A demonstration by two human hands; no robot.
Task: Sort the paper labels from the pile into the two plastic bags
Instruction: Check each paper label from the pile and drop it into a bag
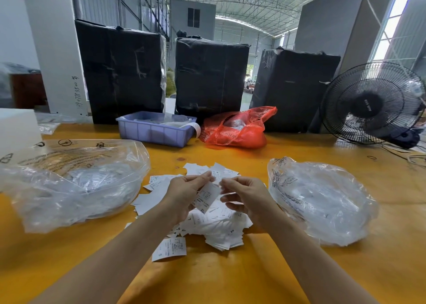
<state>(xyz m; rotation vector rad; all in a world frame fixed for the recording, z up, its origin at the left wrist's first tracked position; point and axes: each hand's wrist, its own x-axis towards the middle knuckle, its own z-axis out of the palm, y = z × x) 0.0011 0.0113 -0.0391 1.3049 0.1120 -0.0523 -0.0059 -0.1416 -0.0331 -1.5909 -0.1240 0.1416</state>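
**Sorting part done, a good heap left**

While both hands worked above the middle of the yellow surface (288,269), the head view, the only one, showed the job somewhere in its middle stretch. The left hand (184,194) pinched a single paper label (207,196), marked XL at its lower end, and held it tilted over the pile (214,225). The right hand (244,196) had its fingers curled close beside that label's right edge; whether it touched or gripped the label, or anything else, could not be told.

Beneath and around the hands the pile was spread loosely, with many labels overlapping and a few strays at its edges, one of them an S label (169,249) lying apart on the near side. That heap looked like the bulk of what was left to do.

To the left, the larger clear plastic bag (69,184) lay open-mouthed and already held a layer of white labels. To the right, the smaller clear bag (322,200) also held some, though its wrinkled film hid how many. Judging by these, a fair share had been sorted, yet plenty remained, starting with the label in hand.
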